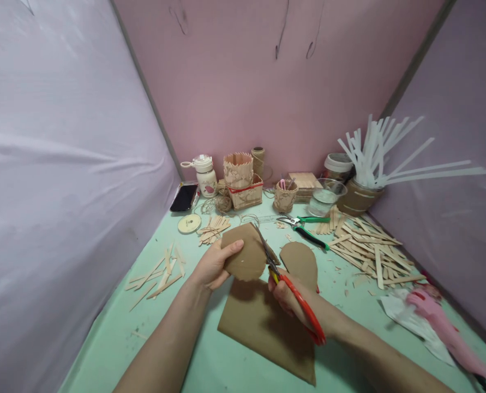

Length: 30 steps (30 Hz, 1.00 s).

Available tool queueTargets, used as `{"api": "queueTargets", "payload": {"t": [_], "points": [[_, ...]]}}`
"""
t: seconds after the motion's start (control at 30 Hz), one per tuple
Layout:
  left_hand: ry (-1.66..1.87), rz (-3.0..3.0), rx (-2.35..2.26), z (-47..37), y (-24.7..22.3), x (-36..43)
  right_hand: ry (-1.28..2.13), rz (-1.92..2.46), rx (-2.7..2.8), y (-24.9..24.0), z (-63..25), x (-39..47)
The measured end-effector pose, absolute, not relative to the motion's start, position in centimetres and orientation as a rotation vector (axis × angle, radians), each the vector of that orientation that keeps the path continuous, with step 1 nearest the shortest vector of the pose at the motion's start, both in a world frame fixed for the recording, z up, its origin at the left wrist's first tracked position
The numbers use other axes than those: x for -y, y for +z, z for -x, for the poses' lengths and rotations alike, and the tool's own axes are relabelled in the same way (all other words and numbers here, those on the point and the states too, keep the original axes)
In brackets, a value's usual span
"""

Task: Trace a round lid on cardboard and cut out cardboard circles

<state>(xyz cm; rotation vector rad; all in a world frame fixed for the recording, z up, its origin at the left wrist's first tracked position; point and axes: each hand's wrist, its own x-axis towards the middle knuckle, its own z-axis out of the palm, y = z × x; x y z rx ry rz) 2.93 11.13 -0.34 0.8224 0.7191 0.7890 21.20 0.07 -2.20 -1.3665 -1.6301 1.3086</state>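
My left hand (pixel 217 265) grips a piece of brown cardboard (pixel 246 254) by its left side, thumb on top. The lower edge of this piece is cut in a rough curve. In my right hand (pixel 286 295) is a pair of scissors (pixel 304 308) with red handles. Their blades lie along the cardboard's right edge, where a narrow strip stands partly apart. Beside the scissors rests a second cardboard piece (pixel 300 262) with a rounded top. Below both hands lies a larger cardboard sheet (pixel 267 338) flat on the table.
Green-handled pruning shears (pixel 308 229) lie behind the hands. Wooden sticks are piled (pixel 369 251) at the right, near a pink glue gun (pixel 443 327). Along the back stand a bottle (pixel 205 177), a stick basket (pixel 246 196), a water bowl (pixel 324 199) and a pot (pixel 357 197) of white strips.
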Motion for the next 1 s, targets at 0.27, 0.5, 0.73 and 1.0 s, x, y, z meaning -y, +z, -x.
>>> {"api": "queueTargets", "payload": {"t": [0.27,0.5,0.73,1.0], "points": [[0.779,-0.821,-0.706,-3.2,-0.6,-10.9,1.357,1.275,1.714,-1.8,-21.8,0.0],[0.759,-0.825,-0.711,-3.2,-0.8,-10.9,1.351,1.341,1.772,-1.4,-22.1,0.1],[0.733,-0.840,-0.667,-3.0,-1.2,-10.9,1.288,1.368,1.771,-0.7,-21.8,0.2],[0.731,-0.794,-0.694,-3.1,-0.8,-10.9,1.282,1.421,1.676,-1.2,-21.2,0.5]]}}
